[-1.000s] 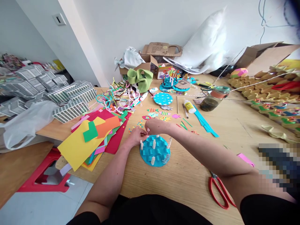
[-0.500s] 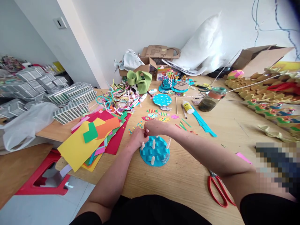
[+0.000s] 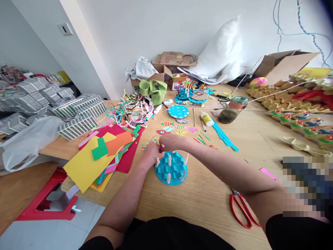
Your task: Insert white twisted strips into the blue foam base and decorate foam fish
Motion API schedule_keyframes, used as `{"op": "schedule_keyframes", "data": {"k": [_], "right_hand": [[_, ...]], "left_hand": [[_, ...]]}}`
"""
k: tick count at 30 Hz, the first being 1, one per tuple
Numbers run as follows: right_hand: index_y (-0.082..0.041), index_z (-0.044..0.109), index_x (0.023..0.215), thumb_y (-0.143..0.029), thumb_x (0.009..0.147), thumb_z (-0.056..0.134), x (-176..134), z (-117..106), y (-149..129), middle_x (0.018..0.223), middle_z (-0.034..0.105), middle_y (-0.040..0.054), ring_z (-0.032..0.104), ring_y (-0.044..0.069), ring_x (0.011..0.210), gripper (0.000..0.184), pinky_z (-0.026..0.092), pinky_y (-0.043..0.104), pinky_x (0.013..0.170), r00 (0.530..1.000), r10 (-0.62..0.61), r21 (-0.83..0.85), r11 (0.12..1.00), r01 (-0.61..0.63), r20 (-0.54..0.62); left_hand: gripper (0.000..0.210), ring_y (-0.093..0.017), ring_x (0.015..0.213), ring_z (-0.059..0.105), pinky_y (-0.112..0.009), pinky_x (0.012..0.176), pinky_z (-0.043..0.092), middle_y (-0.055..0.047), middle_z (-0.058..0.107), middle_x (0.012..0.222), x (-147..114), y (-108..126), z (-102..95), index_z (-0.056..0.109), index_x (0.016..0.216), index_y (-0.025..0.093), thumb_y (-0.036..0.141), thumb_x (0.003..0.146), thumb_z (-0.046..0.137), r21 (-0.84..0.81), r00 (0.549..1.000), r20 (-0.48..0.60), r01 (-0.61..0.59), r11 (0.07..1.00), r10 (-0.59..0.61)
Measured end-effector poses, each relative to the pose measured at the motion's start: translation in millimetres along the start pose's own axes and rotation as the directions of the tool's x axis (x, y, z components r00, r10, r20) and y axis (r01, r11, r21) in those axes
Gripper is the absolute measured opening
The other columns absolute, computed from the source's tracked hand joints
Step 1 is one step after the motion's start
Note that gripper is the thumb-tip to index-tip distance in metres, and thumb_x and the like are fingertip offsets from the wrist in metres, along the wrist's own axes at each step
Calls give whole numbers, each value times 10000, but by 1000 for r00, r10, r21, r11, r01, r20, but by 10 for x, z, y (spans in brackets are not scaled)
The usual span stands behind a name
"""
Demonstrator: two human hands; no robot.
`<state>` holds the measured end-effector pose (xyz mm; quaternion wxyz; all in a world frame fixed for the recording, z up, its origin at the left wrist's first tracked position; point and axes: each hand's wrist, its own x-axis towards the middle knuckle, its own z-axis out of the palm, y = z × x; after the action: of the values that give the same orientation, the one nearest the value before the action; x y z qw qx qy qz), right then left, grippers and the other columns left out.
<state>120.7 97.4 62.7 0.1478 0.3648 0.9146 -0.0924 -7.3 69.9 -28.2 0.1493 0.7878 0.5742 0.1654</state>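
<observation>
wooden desk carries it all, largest first: the heap of coloured paper sheets at the left, then the blue woven paper disc in front of the person, its white twisted stems standing upright. little has shifted over the last second: both hands have stayed at the disc's far left edge and only drawn closer together. left hand and right hand touch there, fingers pinched narrow on a small pale stem tip. red scissors lie apart, untouched.
</observation>
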Motion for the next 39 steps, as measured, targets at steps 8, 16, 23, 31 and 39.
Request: {"op": "schedule_keyframes", "data": {"k": [8, 16, 23, 31, 39], "right_hand": [[-112, 739, 863, -239, 760, 563, 12, -4, -10, 892, 713, 169, 663, 265, 835, 241, 447, 304, 685, 1000, 1, -4, 1000, -1, 4], [-105, 734, 863, -265, 774, 546, 15, -36, -4, 869, 715, 157, 662, 271, 823, 262, 432, 300, 633, 1000, 16, -33, 999, -15, 14], [-102, 733, 896, -285, 789, 554, 15, -72, -16, 893, 716, 160, 661, 262, 822, 277, 427, 292, 638, 998, 23, -28, 999, -22, 52], [-124, 731, 919, -296, 775, 569, 49, -68, -18, 897, 717, 149, 660, 261, 840, 277, 432, 297, 664, 998, 25, -33, 999, -23, 55], [-128, 733, 920, -281, 771, 569, 76, -44, 15, 919, 717, 155, 661, 257, 842, 269, 430, 305, 687, 999, -5, -37, 999, 7, 54]], "left_hand": [[121, -226, 725, 587, -304, 662, 433, -67, 638, 587, 12, -42, 47, 637, 553, 164, 198, 662, 597, -28, 1000, 8, 8, 1000, -8], [130, -171, 626, 590, -250, 581, 415, -42, 669, 605, 44, -72, 39, 697, 643, 149, 216, 664, 588, -94, 995, 93, 48, 994, -39], [96, -169, 605, 579, -255, 583, 407, -33, 660, 599, 19, -2, -81, 681, 638, 149, 181, 647, 591, -113, 995, 100, 27, 993, -15], [90, -206, 682, 602, -281, 621, 419, -46, 674, 619, 7, -65, -15, 681, 616, 189, 202, 667, 608, -142, 997, 69, 42, 989, -33], [101, -177, 623, 609, -262, 586, 423, -47, 694, 665, 43, -95, 30, 705, 675, 154, 183, 670, 608, -166, 989, 131, 84, 982, -63]]}}
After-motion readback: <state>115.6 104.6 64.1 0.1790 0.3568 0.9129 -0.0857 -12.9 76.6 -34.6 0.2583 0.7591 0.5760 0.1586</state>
